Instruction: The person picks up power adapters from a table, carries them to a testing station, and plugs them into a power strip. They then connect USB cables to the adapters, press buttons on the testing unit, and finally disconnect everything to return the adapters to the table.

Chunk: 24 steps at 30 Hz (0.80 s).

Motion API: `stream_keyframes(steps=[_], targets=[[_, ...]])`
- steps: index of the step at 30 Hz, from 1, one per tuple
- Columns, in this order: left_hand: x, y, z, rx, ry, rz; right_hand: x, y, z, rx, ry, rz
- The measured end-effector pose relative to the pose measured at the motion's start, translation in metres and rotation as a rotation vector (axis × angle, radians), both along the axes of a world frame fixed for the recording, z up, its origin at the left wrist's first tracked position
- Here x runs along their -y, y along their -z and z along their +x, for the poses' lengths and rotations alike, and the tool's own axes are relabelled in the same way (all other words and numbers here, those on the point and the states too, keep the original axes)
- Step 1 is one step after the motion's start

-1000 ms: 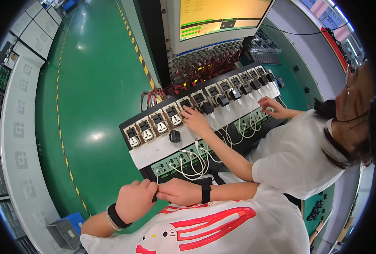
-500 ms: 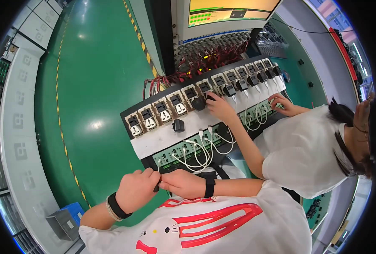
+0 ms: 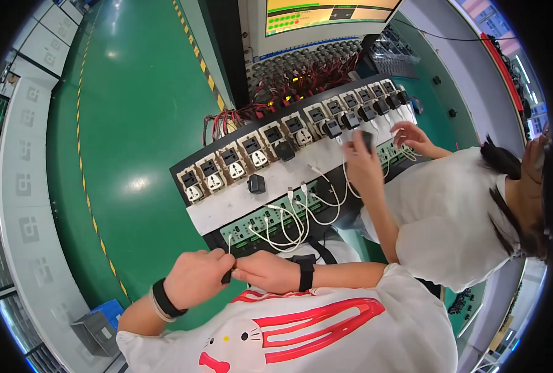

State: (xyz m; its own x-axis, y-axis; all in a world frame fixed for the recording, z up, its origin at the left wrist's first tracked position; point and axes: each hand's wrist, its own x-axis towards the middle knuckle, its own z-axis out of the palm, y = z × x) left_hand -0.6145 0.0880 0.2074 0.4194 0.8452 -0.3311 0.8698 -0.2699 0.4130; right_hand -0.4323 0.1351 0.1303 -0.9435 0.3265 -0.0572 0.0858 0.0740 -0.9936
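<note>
Change: since the earlier frames the co-worker's hand (image 3: 362, 163) has left the socket row and now lifts a black adapter (image 3: 367, 139) off it; the wearer's two hands have kept together, low at 6 o'clock.
Bench: the slanted test bench (image 3: 239, 205) runs from 9 o'clock up to 1 o'clock, with a row of sockets (image 3: 251, 154) along its top.
Progress: the plugs at the 1 o'clock end are seated, several sockets toward 9 o'clock stand bare, and one loose adapter (image 3: 256, 184) lies on the white strip, so I judge the loading partly done.
Cables: white leads (image 3: 283, 221) trail from the lower ports.
Left hand (image 3: 195, 278): curled shut, pinching a small dark piece (image 3: 227, 276).
Right hand (image 3: 264, 271): closed on the same piece, fingertips meeting the left.
</note>
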Motion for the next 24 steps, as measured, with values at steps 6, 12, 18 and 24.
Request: stream_keyframes(steps=[6,12,18,24], targets=[[-0.017,0.003,-0.004,-0.008,0.037,-0.11,-0.003,0.01,0.003,0.038,0.041,-0.138],[0.005,0.006,-0.163,-0.473,-0.643,0.383,-0.04,0.059,0.045,0.216,0.529,-0.232],[-0.045,0.115,-0.06,0.259,-0.803,0.167,-0.099,0.092,0.02,0.348,0.755,0.609],[-0.09,0.164,0.059,0.288,-0.678,0.14,-0.168,0.103,0.015,0.585,0.634,0.803]])
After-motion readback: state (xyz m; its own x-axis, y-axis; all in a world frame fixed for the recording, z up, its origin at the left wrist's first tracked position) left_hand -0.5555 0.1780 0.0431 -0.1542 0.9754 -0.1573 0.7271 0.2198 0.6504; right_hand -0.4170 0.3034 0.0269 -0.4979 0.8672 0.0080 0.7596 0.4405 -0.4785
